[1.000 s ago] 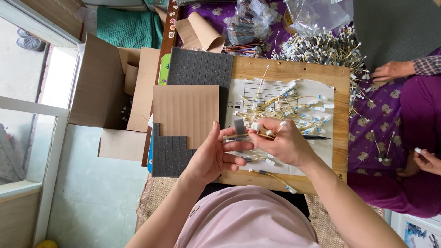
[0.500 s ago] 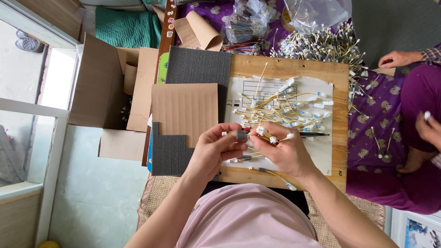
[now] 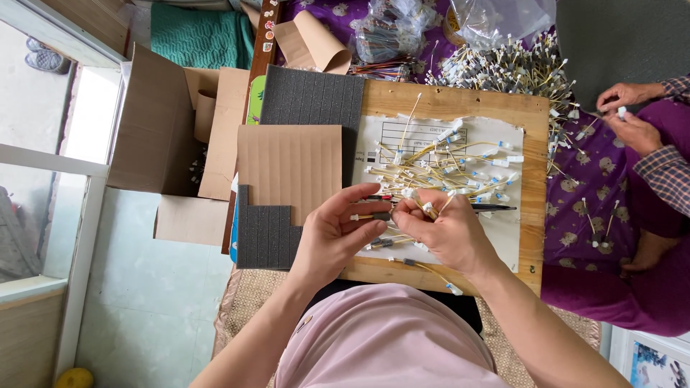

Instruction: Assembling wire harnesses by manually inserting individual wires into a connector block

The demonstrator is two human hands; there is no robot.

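- Low over a pale tiled floor sits a bare wooden work board (image 3: pixel 532 144), carrying a white printed sheet strewn with yellow wire leads (image 3: pixel 445 169).
- Held just above the board's near edge is a thin yellow lead with a small dark sleeve (image 3: pixel 381 216); the left hand (image 3: pixel 338 233) pinches it at the sleeve; the right hand (image 3: pixel 449 230) closes on its other end along with a few white-tipped leads.
- Judged step: fitting or sorting one lead; the next move likely needs fine fingertip alignment.
- Beside lie grey foam (image 3: pixel 313 97) and a brown cardboard sheet (image 3: pixel 287 162); another person's hands (image 3: pixel 632 115) work well apart.

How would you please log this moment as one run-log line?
left hand: pinching small wire lead | right hand: holding wire ends | wire pile on wooden board
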